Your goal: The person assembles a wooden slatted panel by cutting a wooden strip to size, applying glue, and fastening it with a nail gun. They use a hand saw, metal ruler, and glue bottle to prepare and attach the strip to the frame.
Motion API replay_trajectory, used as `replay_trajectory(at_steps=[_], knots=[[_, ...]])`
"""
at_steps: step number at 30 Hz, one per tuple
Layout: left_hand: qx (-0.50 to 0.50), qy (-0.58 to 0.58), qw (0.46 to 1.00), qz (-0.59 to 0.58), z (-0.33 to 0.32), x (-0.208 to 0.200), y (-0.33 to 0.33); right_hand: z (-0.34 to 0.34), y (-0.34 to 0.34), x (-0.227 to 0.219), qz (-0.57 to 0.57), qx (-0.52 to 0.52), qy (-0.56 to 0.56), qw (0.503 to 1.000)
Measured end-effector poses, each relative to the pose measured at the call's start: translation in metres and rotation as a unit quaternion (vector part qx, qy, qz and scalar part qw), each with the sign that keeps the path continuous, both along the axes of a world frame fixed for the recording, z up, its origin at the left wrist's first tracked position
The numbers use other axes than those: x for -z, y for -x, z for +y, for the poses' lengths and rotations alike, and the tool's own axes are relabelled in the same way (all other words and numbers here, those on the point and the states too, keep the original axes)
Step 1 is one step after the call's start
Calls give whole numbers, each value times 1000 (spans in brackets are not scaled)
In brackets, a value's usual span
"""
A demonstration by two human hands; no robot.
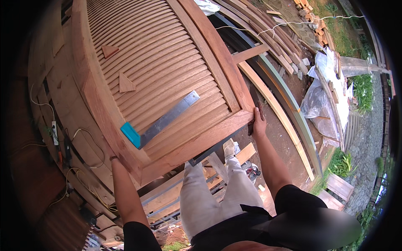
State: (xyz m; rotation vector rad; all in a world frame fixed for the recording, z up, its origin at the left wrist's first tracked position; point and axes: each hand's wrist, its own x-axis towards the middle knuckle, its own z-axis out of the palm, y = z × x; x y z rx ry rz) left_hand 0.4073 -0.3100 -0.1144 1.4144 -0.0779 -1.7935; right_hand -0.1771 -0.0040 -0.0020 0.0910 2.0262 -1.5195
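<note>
A large wooden louvered shutter (190, 144) with a reddish-brown frame and many slats lies before me. My right hand (259, 121) grips its near right corner, thumb up along the edge and fingers partly hidden below. Against the outer side of the frame near the left corner is my left hand (109, 149); its fingers are mostly hidden by the wood. A try square with a teal handle (130, 134) and a metal blade (169, 113) rests across the slats. Two small triangular wood pieces, one reddish (109, 51) and one pale (126, 83), lie farther up the slats.
Left of the shutter is a wooden work surface (79, 113) with cables and a white power strip (55, 133). Long timber strips (276, 113) lie on the ground at right, near plastic sheeting (318, 100). Wood offcuts (247, 152) lie near my feet.
</note>
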Motion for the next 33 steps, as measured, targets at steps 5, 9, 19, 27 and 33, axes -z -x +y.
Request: replay_trajectory(at_steps=[5, 9, 19, 27, 33], knots=[[70, 0, 990, -124, 12, -44, 19, 3, 7, 1, 52, -25, -73, 996], [-10, 55, 908, -416, 65, -108, 29, 43, 43, -7, 137, -81, -181, 971], [-159, -65, 985, 7, 286, -131, 270, 42, 47, -17, 236, -204, -77, 947], [-274, 29, 961, -19, 243, -107, 302, 1, 17, -27, 283, -312, -51, 906], [-238, 37, 970, -3, 238, -100, 310, 4, 15, -37, 311, -288, -62, 903]])
